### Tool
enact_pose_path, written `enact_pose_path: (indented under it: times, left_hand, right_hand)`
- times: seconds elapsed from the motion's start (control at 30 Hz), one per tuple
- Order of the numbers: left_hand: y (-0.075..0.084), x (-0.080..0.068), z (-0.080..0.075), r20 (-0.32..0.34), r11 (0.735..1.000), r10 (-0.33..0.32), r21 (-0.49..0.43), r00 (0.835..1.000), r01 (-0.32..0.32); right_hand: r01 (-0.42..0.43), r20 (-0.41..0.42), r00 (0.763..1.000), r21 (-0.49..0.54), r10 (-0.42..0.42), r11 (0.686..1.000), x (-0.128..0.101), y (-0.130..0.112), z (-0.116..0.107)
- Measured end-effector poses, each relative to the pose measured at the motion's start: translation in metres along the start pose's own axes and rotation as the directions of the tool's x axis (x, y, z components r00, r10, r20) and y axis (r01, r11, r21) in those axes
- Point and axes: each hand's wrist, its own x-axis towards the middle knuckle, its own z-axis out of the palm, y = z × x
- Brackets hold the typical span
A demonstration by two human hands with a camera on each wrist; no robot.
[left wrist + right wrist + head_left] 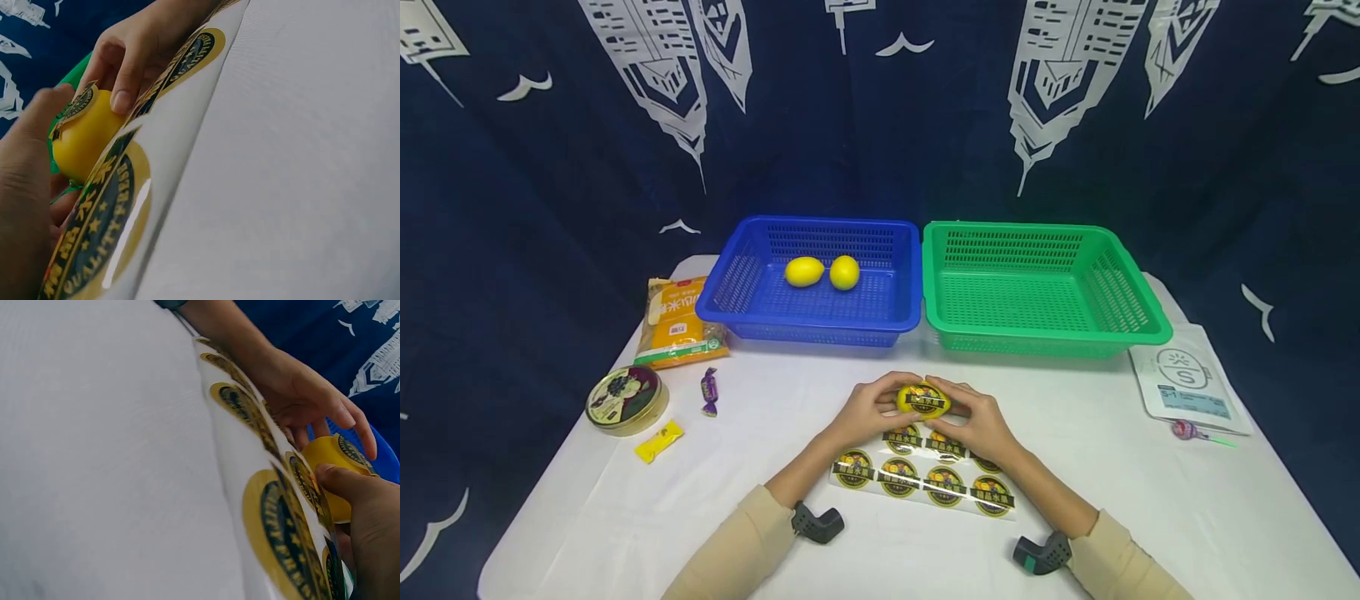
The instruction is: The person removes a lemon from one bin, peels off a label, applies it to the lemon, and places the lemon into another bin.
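Observation:
Between my two hands is a yellow lemon (913, 388), held just above the far edge of a sheet of stickers (876, 477). A round black-and-gold sticker (925, 401) lies on the lemon's upper side; in the left wrist view the sticker (80, 106) has part of its edge standing off the skin. My left hand (867, 412) grips the lemon from the left with thumb and fingers. From the right, my right hand (981, 423) holds it the same way, its thumb (340, 481) against the near side. The fingers underneath are mostly hidden.
Behind the hands stand a blue basket (805, 321) with two lemons (803, 272) and a green basket (1022, 333). At left lie a food bag (681, 321), a round tin (625, 398) and wrapped candies (709, 392). A white pouch (1183, 375) and a lollipop (1185, 429) lie at right.

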Motion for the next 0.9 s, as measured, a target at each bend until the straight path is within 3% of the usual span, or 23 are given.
enact_pose_path:
  times: [0.1,0.3,0.47,0.57,0.7,0.8,0.9]
  left_hand:
    - [-0.004,0.0,0.003,-0.025,0.999,-0.005,0.032,1.0,0.005]
    - [-0.031,0.001,0.007,-0.055,0.998,-0.018,0.061,0.998,0.021]
    - [-0.038,0.002,0.005,-0.054,0.991,0.031,0.134,0.998,-0.024]
    - [-0.039,0.002,0.004,-0.048,0.969,0.076,0.237,0.996,-0.062]
    - [-0.04,0.002,0.001,-0.043,0.924,0.113,0.371,0.993,-0.089]
    - [-0.04,0.001,0.0,-0.037,0.9,0.134,0.424,0.99,-0.106]
    - [-0.04,0.001,0.0,-0.033,0.89,0.158,0.437,0.987,-0.128]
  right_hand:
    - [-0.004,0.0,1.0,-0.012,0.004,1.0,0.0,-0.001,0.001]
    - [-0.013,-0.012,1.0,0.009,0.013,1.0,-0.001,-0.001,0.002]
    - [-0.03,0.003,1.0,0.009,0.03,1.0,-0.001,0.0,0.001]
    - [-0.1,0.039,0.994,0.035,0.099,0.994,-0.002,0.0,-0.001]
    - [-0.221,0.099,0.973,0.139,0.209,0.965,-0.001,0.004,-0.003]
    - [-0.262,0.1,0.964,0.199,0.246,0.944,0.0,0.014,-0.001]
    - [-0.278,0.07,0.96,0.19,0.27,0.941,0.001,0.025,0.002]
